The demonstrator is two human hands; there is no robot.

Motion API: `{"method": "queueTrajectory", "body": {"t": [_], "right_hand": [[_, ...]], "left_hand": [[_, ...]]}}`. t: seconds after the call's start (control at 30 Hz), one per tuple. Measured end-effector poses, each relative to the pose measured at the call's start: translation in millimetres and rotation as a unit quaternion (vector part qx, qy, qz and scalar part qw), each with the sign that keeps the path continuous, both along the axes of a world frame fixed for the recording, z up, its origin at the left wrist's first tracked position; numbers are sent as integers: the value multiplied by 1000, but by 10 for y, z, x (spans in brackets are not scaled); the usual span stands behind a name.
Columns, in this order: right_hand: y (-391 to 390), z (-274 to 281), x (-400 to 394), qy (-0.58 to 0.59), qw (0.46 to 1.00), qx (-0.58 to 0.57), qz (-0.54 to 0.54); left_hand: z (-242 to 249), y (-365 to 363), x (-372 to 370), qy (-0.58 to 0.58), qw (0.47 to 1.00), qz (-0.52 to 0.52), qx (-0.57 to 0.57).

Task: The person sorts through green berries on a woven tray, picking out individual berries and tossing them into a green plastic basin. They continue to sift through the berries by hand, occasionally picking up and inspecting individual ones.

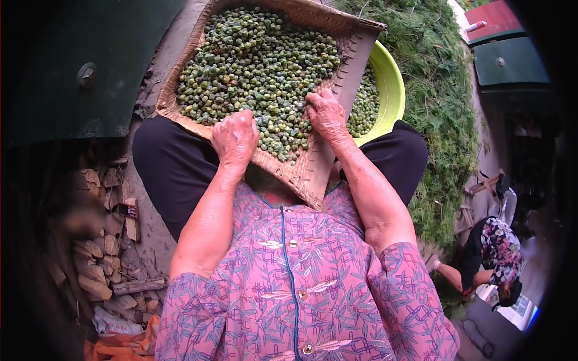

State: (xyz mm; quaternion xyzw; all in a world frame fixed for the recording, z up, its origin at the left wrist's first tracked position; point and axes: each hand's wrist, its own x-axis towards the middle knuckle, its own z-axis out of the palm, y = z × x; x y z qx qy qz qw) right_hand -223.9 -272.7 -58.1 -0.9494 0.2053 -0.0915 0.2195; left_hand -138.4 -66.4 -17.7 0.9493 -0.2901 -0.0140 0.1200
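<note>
Small green seeds point(259, 66) are pressed under both flat, spread hands, left hand point(235, 138) and right hand point(326, 114); if the woven bamboo tray point(355, 48) is tilted, seeds could be spilled.

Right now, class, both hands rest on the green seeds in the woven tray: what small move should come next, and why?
Probably sweep the right hand toward the tray's open edge. The seeds are piled there, and the yellow-green bowl underneath already holds some. The left hand could steady the tray.
</note>
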Motion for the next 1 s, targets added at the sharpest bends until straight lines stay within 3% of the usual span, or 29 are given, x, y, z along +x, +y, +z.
{"method": "queueTrajectory", "body": {"t": [0.17, 0.27, 0.33, 0.47, 0.57, 0.63, 0.67, 0.73, 0.8, 1.0], "right_hand": [[9, -99, 27, -16, 998, -62, 1], [-141, 4, -67, -66, 994, -32, -84], [-298, 202, -128, -41, 982, -43, -180], [-601, 243, -359, -12, 959, -136, -248], [-562, 194, -429, -55, 980, -118, -153], [-388, 158, -360, -111, 991, 57, -40], [-260, 183, -348, -74, 988, 138, 0], [-83, 160, -336, -31, 981, 167, 94], [28, 68, -351, -26, 979, 124, 159], [-4, 105, -329, 23, 992, 91, 85]], "left_hand": [[-10, 1, 3, 2, 1000, -1, -5], [-18, 0, -1, 9, 1000, 1, -6], [-48, -10, -10, -61, 996, -9, -70], [-26, -21, -12, -54, 996, -7, -64], [-31, -22, -11, -55, 997, -6, -54], [-53, -19, -7, -55, 997, -7, -47], [-55, -17, -6, -55, 997, -7, -46], [-57, -14, -7, -58, 997, -9, -50], [-48, -11, -13, -61, 997, -12, -54], [-50, -11, -8, -46, 998, -6, -43]]}}
